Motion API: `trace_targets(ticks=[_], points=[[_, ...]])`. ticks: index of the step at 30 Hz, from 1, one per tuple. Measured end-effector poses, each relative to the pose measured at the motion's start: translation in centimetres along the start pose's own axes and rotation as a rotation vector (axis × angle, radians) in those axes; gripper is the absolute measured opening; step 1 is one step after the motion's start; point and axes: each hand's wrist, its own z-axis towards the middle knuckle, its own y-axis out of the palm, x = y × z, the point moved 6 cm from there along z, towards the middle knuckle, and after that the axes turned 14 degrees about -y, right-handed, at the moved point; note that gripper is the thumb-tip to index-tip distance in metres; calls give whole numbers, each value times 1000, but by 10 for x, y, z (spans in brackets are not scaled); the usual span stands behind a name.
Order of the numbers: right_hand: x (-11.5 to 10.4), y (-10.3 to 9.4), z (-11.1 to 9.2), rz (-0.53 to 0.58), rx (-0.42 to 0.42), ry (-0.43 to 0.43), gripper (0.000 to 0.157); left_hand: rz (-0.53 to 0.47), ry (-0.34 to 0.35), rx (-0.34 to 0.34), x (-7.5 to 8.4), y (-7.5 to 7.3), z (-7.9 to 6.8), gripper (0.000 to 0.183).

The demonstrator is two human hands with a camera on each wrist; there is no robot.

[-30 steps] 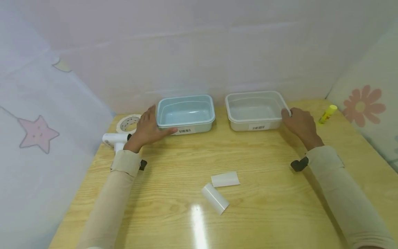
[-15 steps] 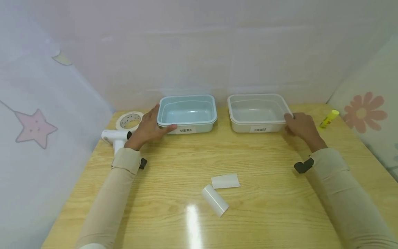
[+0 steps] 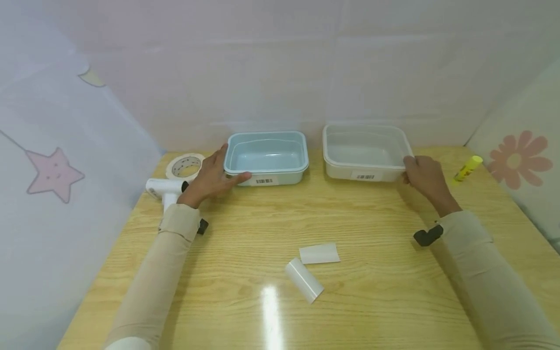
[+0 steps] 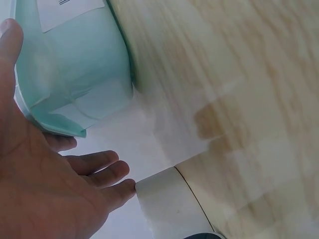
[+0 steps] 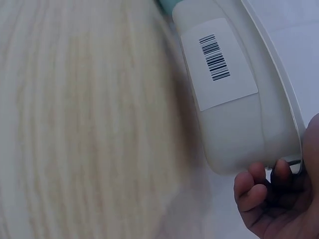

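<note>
A light blue plastic container [image 3: 268, 153] sits at the back of the table. My left hand [image 3: 212, 179] rests against its left end, thumb along the front rim; in the left wrist view the fingers [image 4: 102, 167] extend fairly straight past its corner. To the right is a whitish plastic container [image 3: 365, 150] with a barcode label [image 5: 217, 62] on its front. My right hand [image 3: 424, 176] grips its right end by the rim, fingers curled under the edge in the right wrist view. This container looks slightly raised off the table.
Left of my left hand lie a roll of tape [image 3: 184, 166] and a white, hairdryer-shaped device [image 3: 168, 188]. Two pieces of white sheet, one flat [image 3: 319, 253] and one curled [image 3: 304, 280], lie mid-table. A yellow tube [image 3: 468, 169] stands at the right. Behind is a fabric wall [image 3: 271, 73].
The whitish container has shifted slightly up and back in my right hand's grip. My left hand stays at the blue container. The head view has shifted a little.
</note>
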Motion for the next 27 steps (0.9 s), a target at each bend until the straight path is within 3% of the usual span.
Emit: trace_targets(ticks=[7,12,19,27], points=[[-36,-17,11,57,76,-64,63,34,-26,-17,0,0,3,115],[-76,-12,22,136,86,-86,61,44,-58,-42,-2,3,2,117],[-138,16,43,158,61,-132,52,36,-73,-40,-8,4,2,119],[-181,66,61,164,74,-166,45,46,-88,-37,-10,3,-2,118]])
